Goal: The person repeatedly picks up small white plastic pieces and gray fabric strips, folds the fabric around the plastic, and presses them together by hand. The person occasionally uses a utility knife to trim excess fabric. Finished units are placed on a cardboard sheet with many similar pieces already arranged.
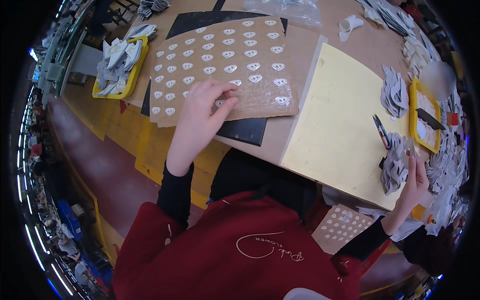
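Note:
My left hand (202,105) hovers over a brown sheet (200,70) dotted with rows of small white rounded-triangle patches. Its fingers curl while thumb and forefinger stay apart, with no object visible between them. One white patch (220,103) lies just under the thumb. At the far right my right hand (416,180) is closed, pinching a small pale grey fabric piece (411,146) by its lower end. Beside it is a stack of wavy grey fabric pieces (394,172). Scissors or snips with dark handles (381,131) lie just above that stack.
A pale yellow board (340,115) covers the table's right half. Yellow trays with fabric pieces stand left (135,70) and right (414,112). A black board (245,131) lies under the brown sheet. Another patch sheet (340,230) hangs below the table edge. A white cone (350,24) lies at the back.

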Available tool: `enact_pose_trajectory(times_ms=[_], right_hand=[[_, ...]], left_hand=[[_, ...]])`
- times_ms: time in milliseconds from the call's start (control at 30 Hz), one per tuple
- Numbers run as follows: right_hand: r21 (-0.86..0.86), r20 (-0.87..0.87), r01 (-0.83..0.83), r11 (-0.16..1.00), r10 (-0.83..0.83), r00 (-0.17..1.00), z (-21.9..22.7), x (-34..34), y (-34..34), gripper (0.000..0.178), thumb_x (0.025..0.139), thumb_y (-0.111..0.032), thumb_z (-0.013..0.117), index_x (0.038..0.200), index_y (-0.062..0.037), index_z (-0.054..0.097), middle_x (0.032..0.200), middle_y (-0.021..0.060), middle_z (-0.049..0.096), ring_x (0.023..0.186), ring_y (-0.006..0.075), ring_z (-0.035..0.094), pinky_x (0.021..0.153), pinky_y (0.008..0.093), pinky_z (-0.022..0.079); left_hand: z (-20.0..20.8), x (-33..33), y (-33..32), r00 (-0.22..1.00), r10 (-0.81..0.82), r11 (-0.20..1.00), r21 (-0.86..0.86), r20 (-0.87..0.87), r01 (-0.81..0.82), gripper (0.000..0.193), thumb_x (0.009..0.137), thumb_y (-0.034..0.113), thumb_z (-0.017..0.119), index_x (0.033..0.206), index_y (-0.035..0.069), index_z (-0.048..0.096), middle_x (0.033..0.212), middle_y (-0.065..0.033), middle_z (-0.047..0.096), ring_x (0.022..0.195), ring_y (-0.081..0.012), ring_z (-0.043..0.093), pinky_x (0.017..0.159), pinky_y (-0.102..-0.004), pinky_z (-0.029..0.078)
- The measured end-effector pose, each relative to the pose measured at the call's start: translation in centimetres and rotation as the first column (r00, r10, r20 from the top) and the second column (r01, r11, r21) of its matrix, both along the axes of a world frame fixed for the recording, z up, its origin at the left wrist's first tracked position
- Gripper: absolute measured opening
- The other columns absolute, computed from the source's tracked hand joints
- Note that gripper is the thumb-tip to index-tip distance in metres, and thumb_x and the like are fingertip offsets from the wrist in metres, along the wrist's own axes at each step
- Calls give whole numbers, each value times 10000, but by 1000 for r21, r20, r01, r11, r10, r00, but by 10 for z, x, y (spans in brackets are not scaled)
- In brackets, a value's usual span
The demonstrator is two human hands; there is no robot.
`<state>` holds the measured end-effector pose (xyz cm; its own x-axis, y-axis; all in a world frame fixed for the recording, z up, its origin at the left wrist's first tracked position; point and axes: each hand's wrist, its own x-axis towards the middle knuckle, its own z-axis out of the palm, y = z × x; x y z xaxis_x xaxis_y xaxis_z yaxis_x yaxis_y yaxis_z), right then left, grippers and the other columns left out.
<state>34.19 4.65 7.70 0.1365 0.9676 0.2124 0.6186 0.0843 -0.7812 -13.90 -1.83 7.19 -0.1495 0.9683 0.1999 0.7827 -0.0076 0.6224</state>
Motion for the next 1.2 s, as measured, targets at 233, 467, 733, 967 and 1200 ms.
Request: enact_pose_trajectory(times_ms=[233,467,733,967,1200], right_hand=[[-204,448,-627,752,641,622,-3,-108,-40,295,813,-41,739,1104,-5,711,1166,135,658,1120,334,601,976,428,472],[-221,228,-573,789,613,756,-7,-121,-44,308,820,-19,728,1124,24,697,1162,158,659,1088,347,612,942,410,490],[-171,247,-531,830,558,792,-5,-118,-41,256,878,0,676,1133,22,692,1160,152,668,1090,317,633,952,373,488],[-142,293,-441,886,464,836,-16,-117,-28,220,947,-27,629,1153,15,692,1204,144,674,1098,296,655,964,359,488],[-140,313,-424,895,446,839,-17,-112,-30,218,953,-45,624,1150,18,695,1198,145,681,1103,289,655,965,358,489]], left_hand=[[-2,-25,-20,997,48,981,-183,-68,-59,393,775,212,814,1110,51,685,1006,-82,591,1065,-271,515,942,-375,442],[-13,-29,-13,998,29,988,-152,-58,-38,418,764,235,830,1117,66,681,1006,-78,592,1060,-253,530,950,-358,421],[-2,-92,-50,924,353,915,-154,-146,-374,354,793,230,806,1089,88,674,997,-93,599,1017,-285,541,886,-392,440],[-18,-86,-73,907,404,888,-188,-118,-420,376,783,251,824,1082,88,665,982,-88,570,1015,-282,518,898,-392,438],[-14,-87,-72,889,424,870,-194,-175,-453,378,775,259,834,1058,79,659,985,-88,560,1016,-282,499,905,-399,437]])
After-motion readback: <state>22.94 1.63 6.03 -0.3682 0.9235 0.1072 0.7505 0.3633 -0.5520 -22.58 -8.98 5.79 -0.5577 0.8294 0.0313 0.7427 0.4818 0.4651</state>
